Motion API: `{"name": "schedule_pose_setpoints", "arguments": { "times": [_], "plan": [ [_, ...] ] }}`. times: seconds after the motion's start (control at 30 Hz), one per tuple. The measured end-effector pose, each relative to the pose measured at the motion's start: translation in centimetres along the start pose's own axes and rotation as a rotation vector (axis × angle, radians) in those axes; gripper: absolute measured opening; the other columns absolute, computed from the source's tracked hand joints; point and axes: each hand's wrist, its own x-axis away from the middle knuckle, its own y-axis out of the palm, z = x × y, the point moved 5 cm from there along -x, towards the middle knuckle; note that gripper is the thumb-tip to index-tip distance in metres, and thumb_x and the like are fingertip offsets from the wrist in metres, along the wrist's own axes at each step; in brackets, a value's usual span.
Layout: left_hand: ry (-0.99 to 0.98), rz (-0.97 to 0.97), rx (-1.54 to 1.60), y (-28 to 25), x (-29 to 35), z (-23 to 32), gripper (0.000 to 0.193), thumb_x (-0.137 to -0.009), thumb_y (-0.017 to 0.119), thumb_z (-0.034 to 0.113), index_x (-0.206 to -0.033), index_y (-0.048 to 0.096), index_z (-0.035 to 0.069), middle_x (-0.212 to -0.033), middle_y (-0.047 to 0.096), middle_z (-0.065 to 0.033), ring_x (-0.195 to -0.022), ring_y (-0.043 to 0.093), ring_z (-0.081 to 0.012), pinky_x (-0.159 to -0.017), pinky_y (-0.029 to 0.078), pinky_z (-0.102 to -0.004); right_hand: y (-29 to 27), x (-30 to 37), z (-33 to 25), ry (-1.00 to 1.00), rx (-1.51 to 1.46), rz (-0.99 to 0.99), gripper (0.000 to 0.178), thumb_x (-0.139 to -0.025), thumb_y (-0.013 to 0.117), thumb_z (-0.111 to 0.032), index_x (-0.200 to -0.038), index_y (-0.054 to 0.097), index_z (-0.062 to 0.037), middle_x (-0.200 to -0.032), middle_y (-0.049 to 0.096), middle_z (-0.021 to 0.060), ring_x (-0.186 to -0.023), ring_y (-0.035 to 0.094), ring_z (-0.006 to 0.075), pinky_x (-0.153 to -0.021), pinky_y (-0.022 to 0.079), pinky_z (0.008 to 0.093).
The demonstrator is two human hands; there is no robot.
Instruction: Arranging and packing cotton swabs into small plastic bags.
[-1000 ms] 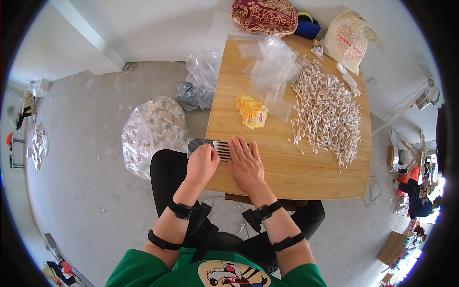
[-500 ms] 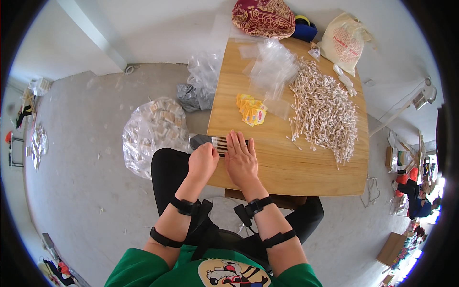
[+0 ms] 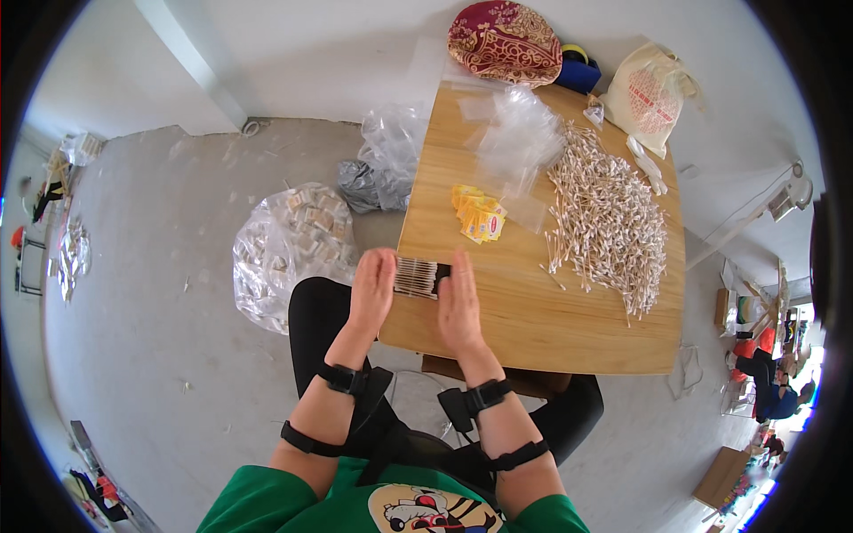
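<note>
A heap of pale sticks (image 3: pixel 609 218) covers the right side of the wooden surface (image 3: pixel 569 329), with yellow packets (image 3: pixel 478 214) near its left edge and clear plastic bags (image 3: pixel 517 133) toward the far edge. Beyond the far edge sit a red patterned cushion (image 3: pixel 505 40) and a cream bag (image 3: pixel 653 93). A filled clear sack (image 3: pixel 289 249) lies on the floor left of the surface

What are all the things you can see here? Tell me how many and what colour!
table: one, light wood, centre
bundle of sticks: one, pale, near table edge, between the hands
pile of sticks: one, pale, right side of table
yellow packets: small stack, mid-table
clear bags: heap, far end of table
full bag: one, clear, floor left
cushion: one, red patterned, beyond table
tote bag: one, cream, far right
left hand: pressing bundle's left end
right hand: pressing bundle's right end
</note>
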Motion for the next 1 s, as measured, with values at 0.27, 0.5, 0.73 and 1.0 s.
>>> {"name": "schedule_pose_setpoints", "arguments": {
  "times": [0.27, 0.5, 0.73, 1.0],
  "plan": [
    [-0.076, -0.065, 0.842, 2.3, -0.8, -1.0, 0.066, -0.109, 0.026, 0.053, -0.152, 0.035, 0.003, -0.158, 0.038, -0.0140, -0.150, 0.031, -0.0264, -0.125, 0.019, -0.0396, 1.7, -1.8, -1.1, 0.124, -0.531, 0.142, 0.050, -0.112, 0.034, -0.023, -0.154, 0.031, 0.0037, -0.157, 0.038, 0.0200, -0.144, 0.039, 0.0310, -0.119, 0.030, 0.0380],
    [-0.066, -0.075, 0.950, 2.0, -0.6, -0.9, 0.071, -0.107, 0.023, 0.057, -0.153, 0.033, 0.004, -0.160, 0.036, -0.0136, -0.150, 0.030, -0.0256, -0.126, 0.017, -0.0405, 2.1, -2.7, -2.4, 0.051, -0.518, 0.066, 0.052, -0.112, 0.034, -0.025, -0.153, 0.030, 0.0056, -0.158, 0.035, 0.0250, -0.148, 0.033, 0.0369, -0.120, 0.028, 0.0428],
    [0.041, -0.088, 0.830, 3.1, -0.2, -0.2, 0.071, -0.108, 0.031, 0.054, -0.156, 0.027, 0.002, -0.163, 0.029, -0.0131, -0.153, 0.024, -0.0250, -0.125, 0.018, -0.0394, 1.6, -1.5, -0.9, 0.258, -0.749, 0.168, 0.051, -0.113, 0.032, -0.031, -0.151, 0.036, 0.0024, -0.152, 0.043, 0.0186, -0.141, 0.040, 0.0275, -0.119, 0.028, 0.0380],
    [0.039, -0.074, 0.815, 1.3, -0.2, -0.4, 0.069, -0.108, 0.025, 0.055, -0.154, 0.032, 0.003, -0.162, 0.033, -0.0126, -0.152, 0.026, -0.0253, -0.126, 0.016, -0.0394, 0.9, -1.7, -0.8, 0.212, -0.691, 0.105, 0.054, -0.112, 0.032, -0.033, -0.151, 0.034, 0.0053, -0.153, 0.042, 0.0207, -0.142, 0.039, 0.0285, -0.121, 0.026, 0.0383]
  ]
}}
